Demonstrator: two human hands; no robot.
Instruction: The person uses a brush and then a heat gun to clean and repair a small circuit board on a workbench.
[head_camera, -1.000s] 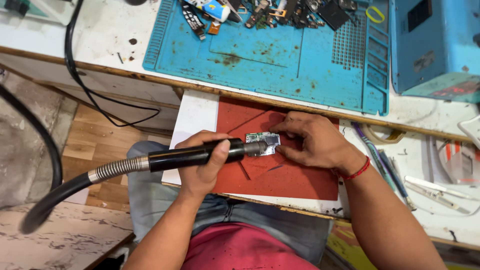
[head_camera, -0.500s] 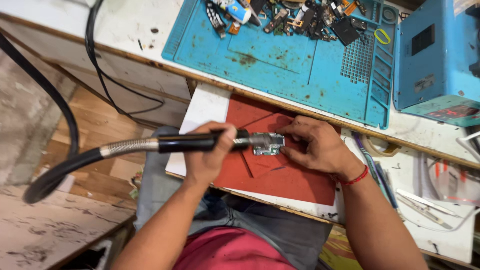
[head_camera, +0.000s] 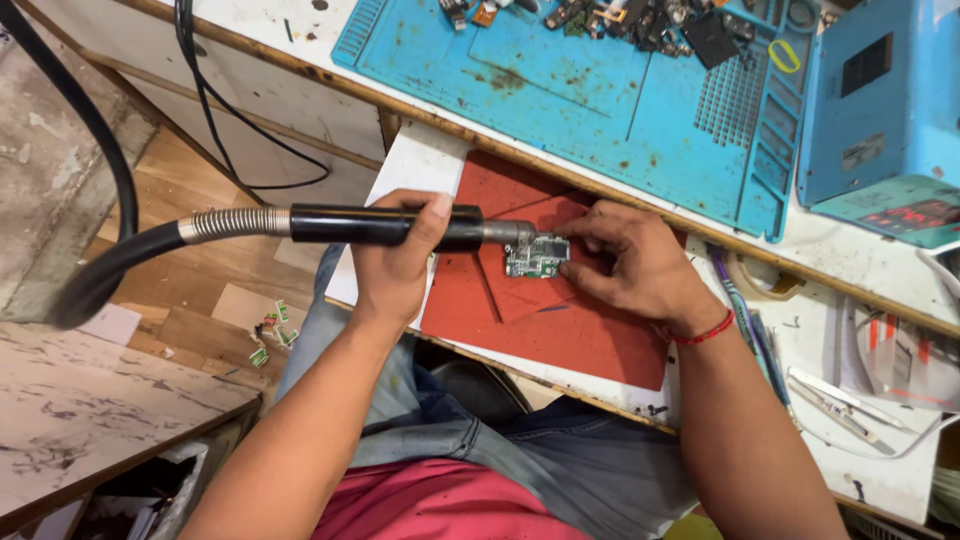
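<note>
My left hand (head_camera: 393, 262) grips the black handle of a hot-air wand (head_camera: 380, 224), whose metal nozzle points right at a small green circuit board (head_camera: 537, 256). A springy metal collar and thick black hose (head_camera: 110, 265) run off to the left. My right hand (head_camera: 638, 264) presses its fingertips on the right side of the board, holding it down on a red mat (head_camera: 560, 320). A red thread is tied around my right wrist.
A blue work mat (head_camera: 600, 90) with small parts along its far edge lies behind the red mat. A blue station box (head_camera: 885, 100) stands at the right. Tweezers (head_camera: 840, 400) and a tape roll (head_camera: 760, 275) lie on the white tabletop. Black cables hang at the left.
The view has shifted so the mats sit further right and lower. Both hands keep their hold; the wand nozzle stays at the board.
</note>
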